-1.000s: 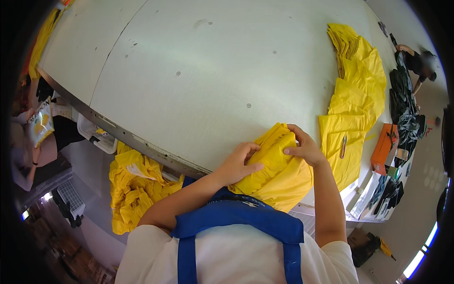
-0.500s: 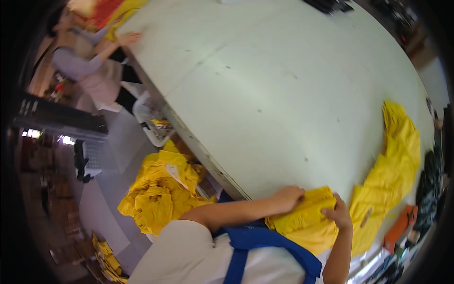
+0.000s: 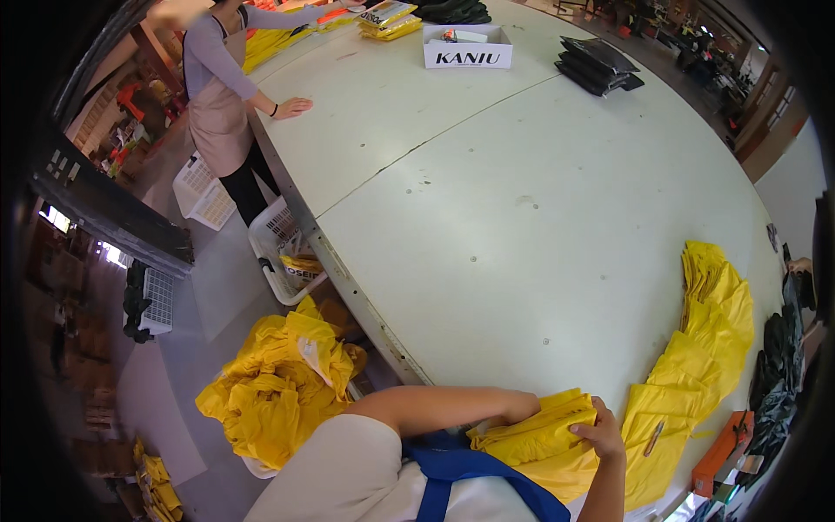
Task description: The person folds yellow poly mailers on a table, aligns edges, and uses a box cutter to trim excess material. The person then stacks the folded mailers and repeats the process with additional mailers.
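A folded yellow garment lies at the near edge of the big white table, right in front of me. My left hand presses on its left end, partly hidden by the fabric. Its right end is gripped by my right hand, fingers curled over the fold. To the right, a row of flat yellow garments runs along the table. A pen-like object rests on the nearest one.
A heap of yellow garments fills a basket on the floor at my left. White baskets stand by the table edge. Another person leans on the far left edge. A white box, black packs and an orange case sit around.
The view has swung left and up, showing the far table and the other person. Both hands stay on the folded yellow garment, which has drawn closer to my body.
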Motion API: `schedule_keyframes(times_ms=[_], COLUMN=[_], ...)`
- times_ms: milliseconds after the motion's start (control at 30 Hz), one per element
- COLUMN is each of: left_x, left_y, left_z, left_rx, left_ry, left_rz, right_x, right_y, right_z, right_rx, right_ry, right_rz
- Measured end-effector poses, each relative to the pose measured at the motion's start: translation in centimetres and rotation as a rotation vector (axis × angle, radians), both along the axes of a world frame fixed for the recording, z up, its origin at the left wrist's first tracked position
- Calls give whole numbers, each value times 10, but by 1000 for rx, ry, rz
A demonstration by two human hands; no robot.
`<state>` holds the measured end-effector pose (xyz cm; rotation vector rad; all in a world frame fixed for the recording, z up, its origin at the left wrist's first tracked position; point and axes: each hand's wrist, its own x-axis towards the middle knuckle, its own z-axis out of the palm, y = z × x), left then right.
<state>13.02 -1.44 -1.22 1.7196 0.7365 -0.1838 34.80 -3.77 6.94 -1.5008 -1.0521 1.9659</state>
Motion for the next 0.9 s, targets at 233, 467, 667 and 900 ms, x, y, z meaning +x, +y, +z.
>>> schedule_keyframes(times_ms=[233,467,667,900], left_x=[-1,-3,-1,5], left_y=[-12,-39,-21,-12], left_z=[6,-16,6,11], left_rx=[113,-42,277,611], left_ry=[-13,-168,-159,-188], left_rz=[187,604,790,716], right_x=[16,4,-20,-58], right_y=[-12,-23,-25,-27], right_z=[-8,-11,-4,-9], right_rx=[71,267,678,834], right_ry=[-28,-151,-745,-1168], right_rz=[12,-31,289,556])
